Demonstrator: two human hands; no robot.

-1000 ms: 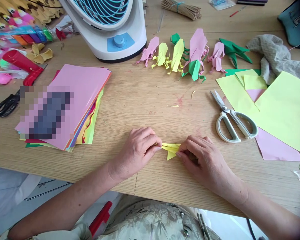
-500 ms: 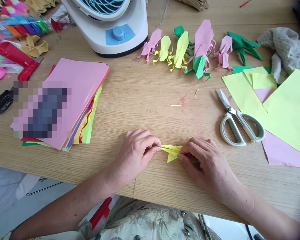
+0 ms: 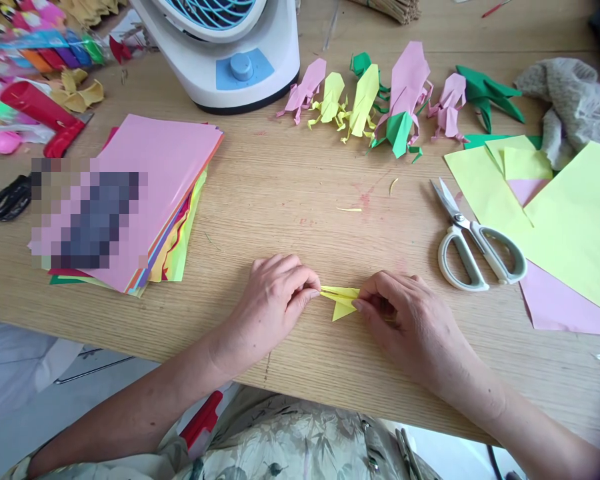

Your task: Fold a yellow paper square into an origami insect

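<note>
A small piece of folded yellow paper [image 3: 344, 303] is stretched between my hands, just above or on the wooden table near its front edge. My left hand [image 3: 280, 293] pinches its narrow left tip between thumb and forefinger. On the other side, my right hand [image 3: 400, 310] grips the wider right end with thumb and fingers and hides part of it. One pointed flap hangs down toward me from the middle of the paper.
Scissors [image 3: 473, 247] lie partly open on the right, beside yellow paper sheets [image 3: 575, 227]. Several folded paper figures [image 3: 365, 100] stand at the back. A pink-topped paper stack [image 3: 175, 153] lies left, below a white fan [image 3: 230, 73]. A grey cloth [image 3: 570, 93] sits back right.
The view has shifted slightly. Both hands keep their pinch on the folded yellow paper, and its shape looks nearly the same.
</note>
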